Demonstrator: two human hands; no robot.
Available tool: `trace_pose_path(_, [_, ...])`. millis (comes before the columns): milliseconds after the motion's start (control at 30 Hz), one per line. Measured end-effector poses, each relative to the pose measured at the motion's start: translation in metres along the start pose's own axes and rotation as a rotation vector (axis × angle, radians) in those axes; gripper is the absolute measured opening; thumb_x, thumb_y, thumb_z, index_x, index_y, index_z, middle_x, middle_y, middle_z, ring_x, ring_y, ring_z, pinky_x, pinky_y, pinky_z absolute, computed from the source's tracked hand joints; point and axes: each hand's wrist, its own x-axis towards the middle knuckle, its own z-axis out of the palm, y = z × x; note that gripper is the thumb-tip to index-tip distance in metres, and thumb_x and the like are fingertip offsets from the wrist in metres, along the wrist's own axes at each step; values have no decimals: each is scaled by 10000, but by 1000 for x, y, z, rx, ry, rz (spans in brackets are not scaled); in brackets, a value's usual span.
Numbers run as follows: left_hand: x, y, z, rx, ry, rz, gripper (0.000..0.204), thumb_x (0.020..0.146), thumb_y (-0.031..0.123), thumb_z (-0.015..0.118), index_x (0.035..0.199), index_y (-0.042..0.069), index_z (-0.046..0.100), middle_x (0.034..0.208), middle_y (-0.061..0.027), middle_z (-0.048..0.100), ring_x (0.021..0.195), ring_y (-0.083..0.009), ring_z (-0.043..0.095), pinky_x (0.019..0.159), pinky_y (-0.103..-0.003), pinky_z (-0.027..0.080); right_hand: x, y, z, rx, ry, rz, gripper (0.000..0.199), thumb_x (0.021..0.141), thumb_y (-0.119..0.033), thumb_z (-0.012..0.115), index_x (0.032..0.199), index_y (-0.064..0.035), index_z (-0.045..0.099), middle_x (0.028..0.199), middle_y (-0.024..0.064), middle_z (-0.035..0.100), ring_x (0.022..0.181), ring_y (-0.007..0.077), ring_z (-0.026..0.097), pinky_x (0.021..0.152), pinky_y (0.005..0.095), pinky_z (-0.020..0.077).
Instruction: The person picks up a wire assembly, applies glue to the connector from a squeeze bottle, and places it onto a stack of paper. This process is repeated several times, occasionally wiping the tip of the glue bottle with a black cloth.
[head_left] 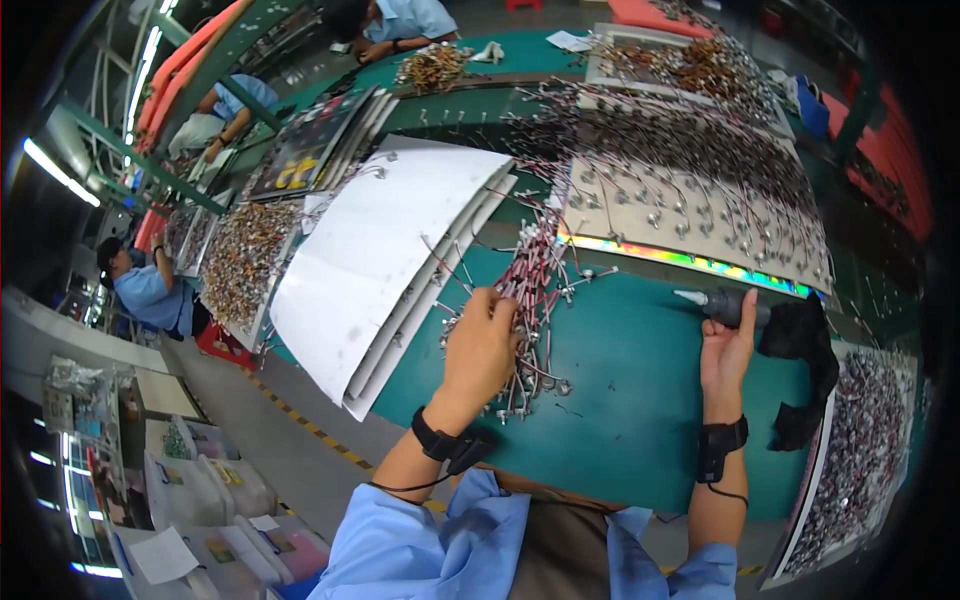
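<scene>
wires with small metal ends [530,300] lie in a bundle on the green desk [640,400], running from 12 o'clock down to the left hand [482,345], whose fingers curl closed over them. at 3 o'clock of it, well apart, the right hand [727,350] grips a dark handheld tool [730,305], its pale tip pointing toward 9 o'clock. a black cloth [805,370] drapes from the tool toward 5 o'clock. white sheets [385,260] are stacked at 10 o'clock of the left hand. black straps circle both wrists.
</scene>
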Motion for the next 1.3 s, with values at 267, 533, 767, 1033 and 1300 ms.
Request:
trace_pose_path(267, [2,-15,5,180,-117,186,155,697,50,600,842,25,552,910,-110,477,782,-289,545,649,-377,472,-2,1,3,-18,0,-5,242,857,-341,565,856,-104,519,690,-2,521,500,68,393,473,218,314])
trace_pose_path(533, [8,-1,-5,217,-199,73,156,680,39,621,823,9,566,942,-120,474,752,-268,547,638,-360,470,-6,-1,10,-27,7,1,235,861,-338,561,864,-107,522,682,-8,512,503,63,392,476,213,313])
trace_pose_path(767, [28,10,-52,-496,432,81,121,741,-3,606,844,-16,546,968,-110,475,665,-148,522,546,-228,449,-7,-2,11,-32,9,2,231,860,-341,561,865,-114,522,685,-11,516,501,57,392,477,209,316])
trace_pose_path(1033, [49,48,-83,-1411,627,-158,263,833,39,541,1075,-24,462,791,-61,519,615,-77,486,467,-187,407,-7,-2,11,-21,46,3,227,859,-342,561,858,-119,518,699,-4,536,492,59,399,461,206,315])
trace_pose_path(1300, [44,50,24,-1408,26,-395,319,826,66,562,1121,15,453,826,-57,562,659,-98,533,545,-204,440,-3,-5,10,21,35,0,227,860,-339,560,856,-117,512,696,2,536,488,67,398,456,208,311])
